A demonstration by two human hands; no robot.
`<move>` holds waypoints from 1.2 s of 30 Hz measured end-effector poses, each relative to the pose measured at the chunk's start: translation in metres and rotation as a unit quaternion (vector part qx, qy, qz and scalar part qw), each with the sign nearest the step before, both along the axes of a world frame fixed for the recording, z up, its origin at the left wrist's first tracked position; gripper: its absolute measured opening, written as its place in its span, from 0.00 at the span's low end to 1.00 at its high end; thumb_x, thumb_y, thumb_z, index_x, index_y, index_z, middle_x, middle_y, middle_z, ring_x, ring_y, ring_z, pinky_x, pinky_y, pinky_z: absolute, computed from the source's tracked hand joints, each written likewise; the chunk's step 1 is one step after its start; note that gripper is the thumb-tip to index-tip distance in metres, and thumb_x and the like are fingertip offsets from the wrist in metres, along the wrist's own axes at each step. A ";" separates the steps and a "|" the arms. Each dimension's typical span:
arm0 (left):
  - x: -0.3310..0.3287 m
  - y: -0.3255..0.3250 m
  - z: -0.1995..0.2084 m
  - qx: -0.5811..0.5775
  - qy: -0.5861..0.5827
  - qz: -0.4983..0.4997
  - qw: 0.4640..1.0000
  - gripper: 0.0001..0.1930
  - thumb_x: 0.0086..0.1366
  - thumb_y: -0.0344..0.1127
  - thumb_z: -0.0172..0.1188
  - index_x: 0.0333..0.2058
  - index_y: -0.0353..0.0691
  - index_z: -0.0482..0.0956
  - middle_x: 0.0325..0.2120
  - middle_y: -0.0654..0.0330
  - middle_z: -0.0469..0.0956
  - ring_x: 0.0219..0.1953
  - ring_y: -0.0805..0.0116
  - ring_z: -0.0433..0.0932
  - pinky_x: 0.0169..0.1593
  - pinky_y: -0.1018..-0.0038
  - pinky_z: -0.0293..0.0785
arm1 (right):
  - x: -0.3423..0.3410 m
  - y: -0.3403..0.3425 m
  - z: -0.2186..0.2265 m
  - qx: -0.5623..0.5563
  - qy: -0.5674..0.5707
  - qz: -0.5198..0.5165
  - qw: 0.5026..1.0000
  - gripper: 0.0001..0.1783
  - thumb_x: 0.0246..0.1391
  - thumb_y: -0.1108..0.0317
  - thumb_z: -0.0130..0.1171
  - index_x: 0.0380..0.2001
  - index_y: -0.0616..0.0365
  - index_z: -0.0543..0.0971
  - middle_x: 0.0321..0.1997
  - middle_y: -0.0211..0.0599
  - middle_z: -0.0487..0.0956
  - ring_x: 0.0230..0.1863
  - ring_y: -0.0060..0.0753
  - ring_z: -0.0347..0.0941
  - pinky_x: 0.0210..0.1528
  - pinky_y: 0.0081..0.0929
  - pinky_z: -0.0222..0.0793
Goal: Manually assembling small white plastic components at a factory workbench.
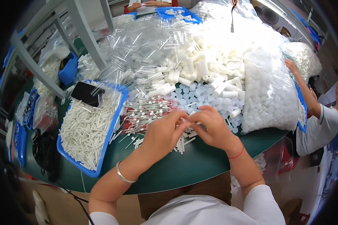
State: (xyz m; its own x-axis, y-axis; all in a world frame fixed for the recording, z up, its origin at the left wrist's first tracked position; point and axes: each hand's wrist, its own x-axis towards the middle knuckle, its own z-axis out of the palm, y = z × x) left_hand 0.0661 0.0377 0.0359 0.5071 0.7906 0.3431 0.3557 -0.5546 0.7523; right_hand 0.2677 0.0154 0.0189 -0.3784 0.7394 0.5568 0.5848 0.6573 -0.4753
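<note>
My left hand (160,133) and my right hand (216,129) meet at the fingertips above the near part of the table. The fingers of both are pinched together around something small, perhaps whitish, that they mostly hide. Just beyond and left of them lies a heap of thin rods with white ends (148,108), mixed with red pieces. Short white tubes (181,144) lie scattered under the hands. Translucent round caps (199,94) spread behind my right hand, with thicker white foam-like cylinders (202,68) piled farther back.
A blue tray (112,132) of small white tubes (80,133) stands left, a black flat object (87,93) on it. Right sits a clear bag of round caps (268,93). Clear tubes (139,41) heap at the back. Co-workers' hands (291,66) show at right and far side.
</note>
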 end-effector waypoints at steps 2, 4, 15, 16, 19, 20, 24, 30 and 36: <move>0.010 0.020 0.002 0.042 -0.016 0.020 0.999 0.07 0.63 0.31 0.59 0.39 0.40 0.76 0.29 0.54 0.78 0.28 0.57 0.78 0.30 0.68 0.73 | 0.004 0.004 0.010 0.060 0.028 -0.103 0.992 0.07 0.45 0.76 0.62 0.31 0.57 0.79 0.35 0.38 0.79 0.37 0.42 0.74 0.46 0.35 0.66; 0.022 0.040 0.005 0.169 0.011 0.035 0.985 0.08 0.60 0.29 0.60 0.39 0.38 0.78 0.32 0.55 0.77 0.32 0.59 0.77 0.35 0.68 0.73 | 0.018 0.008 0.014 0.050 0.093 -0.179 0.978 0.08 0.43 0.76 0.63 0.31 0.59 0.79 0.32 0.37 0.77 0.35 0.37 0.72 0.43 0.30 0.67; 0.074 0.075 -0.043 0.230 0.246 -0.029 0.941 0.07 0.52 0.33 0.64 0.30 0.38 0.79 0.27 0.55 0.76 0.36 0.54 0.75 0.42 0.62 0.71 | 0.027 0.018 0.002 -0.146 0.461 -0.124 0.866 0.05 0.56 0.76 0.58 0.36 0.64 0.76 0.34 0.33 0.79 0.37 0.24 0.79 0.40 0.19 0.72; 0.076 0.076 -0.044 0.231 0.244 -0.028 0.941 0.07 0.52 0.33 0.64 0.30 0.38 0.79 0.27 0.55 0.76 0.36 0.54 0.75 0.42 0.62 0.71 | 0.029 0.019 0.001 -0.143 0.459 -0.126 0.868 0.05 0.56 0.74 0.59 0.36 0.64 0.76 0.35 0.34 0.80 0.36 0.23 0.78 0.39 0.19 0.72; 0.078 0.077 -0.046 0.186 0.216 -0.018 0.958 0.08 0.52 0.31 0.65 0.31 0.38 0.79 0.28 0.53 0.76 0.38 0.53 0.75 0.43 0.61 0.71 | 0.032 0.020 0.000 -0.144 0.457 -0.140 0.866 0.06 0.56 0.73 0.60 0.36 0.64 0.77 0.34 0.34 0.81 0.36 0.22 0.78 0.39 0.19 0.71; 0.077 0.076 -0.046 0.165 0.185 -0.015 0.969 0.08 0.52 0.31 0.65 0.31 0.38 0.79 0.29 0.53 0.76 0.38 0.52 0.75 0.44 0.61 0.71 | 0.032 0.020 0.000 -0.143 0.457 -0.139 0.867 0.06 0.56 0.73 0.60 0.36 0.64 0.77 0.34 0.34 0.81 0.36 0.22 0.78 0.39 0.19 0.71; 0.077 0.073 -0.045 0.125 0.149 -0.021 0.981 0.09 0.51 0.31 0.66 0.32 0.40 0.79 0.31 0.53 0.75 0.40 0.51 0.75 0.46 0.61 0.71 | 0.033 0.021 -0.002 -0.123 0.454 -0.140 0.871 0.07 0.56 0.72 0.61 0.37 0.63 0.78 0.34 0.35 0.81 0.37 0.21 0.77 0.39 0.18 0.71; 0.073 0.073 -0.035 -0.001 0.091 -0.028 0.995 0.10 0.53 0.30 0.67 0.34 0.37 0.79 0.33 0.55 0.77 0.35 0.62 0.79 0.38 0.70 0.74 | 0.029 0.019 -0.001 -0.128 0.460 -0.117 0.871 0.07 0.56 0.73 0.61 0.37 0.64 0.78 0.34 0.35 0.81 0.37 0.23 0.78 0.39 0.19 0.71; 0.047 0.051 -0.015 -0.323 -0.215 -0.029 0.921 0.16 0.60 0.29 0.63 0.46 0.30 0.74 0.37 0.59 0.78 0.38 0.73 0.79 0.43 0.79 0.77 | 0.026 0.013 0.003 -0.179 0.493 -0.062 0.849 0.08 0.55 0.73 0.61 0.38 0.65 0.78 0.34 0.35 0.81 0.37 0.24 0.78 0.40 0.19 0.71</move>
